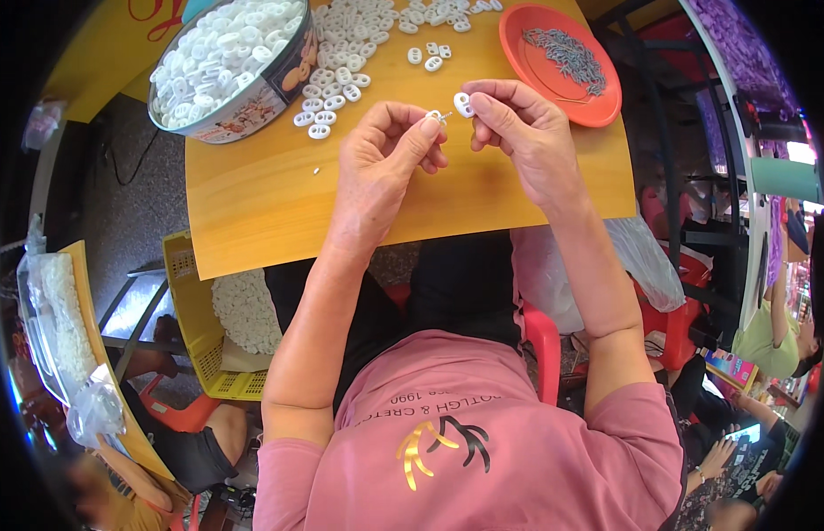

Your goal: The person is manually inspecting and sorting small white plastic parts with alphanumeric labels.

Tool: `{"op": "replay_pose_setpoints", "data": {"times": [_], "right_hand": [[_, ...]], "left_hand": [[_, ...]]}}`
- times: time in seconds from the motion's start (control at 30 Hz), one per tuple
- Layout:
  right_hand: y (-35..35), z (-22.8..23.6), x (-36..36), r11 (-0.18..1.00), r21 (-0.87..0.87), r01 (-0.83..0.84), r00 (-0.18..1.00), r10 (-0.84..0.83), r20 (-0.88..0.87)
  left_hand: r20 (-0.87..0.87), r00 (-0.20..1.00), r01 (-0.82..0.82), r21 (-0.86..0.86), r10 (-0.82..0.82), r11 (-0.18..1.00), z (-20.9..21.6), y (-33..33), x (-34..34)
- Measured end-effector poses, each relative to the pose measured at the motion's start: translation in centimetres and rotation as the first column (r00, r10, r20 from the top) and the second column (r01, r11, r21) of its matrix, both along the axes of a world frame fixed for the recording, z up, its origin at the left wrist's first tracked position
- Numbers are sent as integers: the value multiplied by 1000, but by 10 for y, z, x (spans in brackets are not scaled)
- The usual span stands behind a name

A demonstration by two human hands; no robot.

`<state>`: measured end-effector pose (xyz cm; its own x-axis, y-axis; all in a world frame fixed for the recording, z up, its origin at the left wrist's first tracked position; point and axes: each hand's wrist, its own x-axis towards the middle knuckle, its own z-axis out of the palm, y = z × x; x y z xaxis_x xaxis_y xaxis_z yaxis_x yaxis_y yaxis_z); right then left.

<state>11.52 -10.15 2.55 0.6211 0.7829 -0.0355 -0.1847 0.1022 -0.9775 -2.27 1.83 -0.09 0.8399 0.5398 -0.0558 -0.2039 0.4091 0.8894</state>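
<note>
Above the wooden table, my left hand (390, 155) pinches a small white plastic piece (432, 116) with a thin metal pin sticking out of it toward the right. Most of that piece is hidden by the thumb and fingers. Close beside it, my right hand (527, 128) grips a white oval plastic piece with two holes (463, 104) between thumb and forefinger. The two held pieces are apart. Similar white oval pieces (325, 117) lie beyond my left hand. Past my right hand, small grey metal pins (567, 60) lie heaped on a red plate (598, 113).
A round tin (239, 126) piled with white pieces stands at the table's (270, 203) far left corner. Below the left edge sits a yellow crate (177, 261) holding more. Plastic bags (642, 257) hang at the right near a red chair (543, 350). Other people sit at both sides.
</note>
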Motion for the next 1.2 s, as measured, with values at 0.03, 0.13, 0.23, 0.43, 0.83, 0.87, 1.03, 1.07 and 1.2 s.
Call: {"op": "replay_pose_setpoints", "data": {"times": [0.03, 0.13, 0.23, 0.43, 0.83, 0.87, 1.03, 1.07, 1.2], "right_hand": [[-1, 0, -1, 1000, -4, -8, 1000, 8, 16], [-1, 1, -3, 1000, -5, -16, 999, 17, 39], [-1, 3, -5, 1000, 4, -27, 998, 27, 50], [1, 5, -7, 998, -57, -12, 966, 26, 258], [15, -7, -26, 984, 74, 160, 668, -163, 726], [16, -8, -27, 985, 74, 159, 669, -162, 726], [20, -14, -29, 978, 116, 176, 674, -206, 710], [20, -15, -29, 977, 119, 177, 672, -208, 710], [18, -10, -34, 986, 77, 148, 832, -167, 529]], "left_hand": [[-8, 1000, 5, 10, -5, 1000, 0, 0, 1], [-18, 1000, 8, 26, -8, 1000, 1, 0, 1], [-25, 1000, 8, 38, -7, 999, 2, -1, 0], [-33, 999, 6, 39, -5, 999, 2, -1, 0], [6, 999, -38, -84, 38, 996, 3, 1, 0], [10, 999, -38, -95, 39, 995, 2, 1, 0], [19, 999, -41, -70, 42, 997, 1, 2, 1], [16, 999, -38, -68, 39, 997, 2, 3, 2], [39, 999, -17, -64, 20, 998, 0, 5, 0]]}}
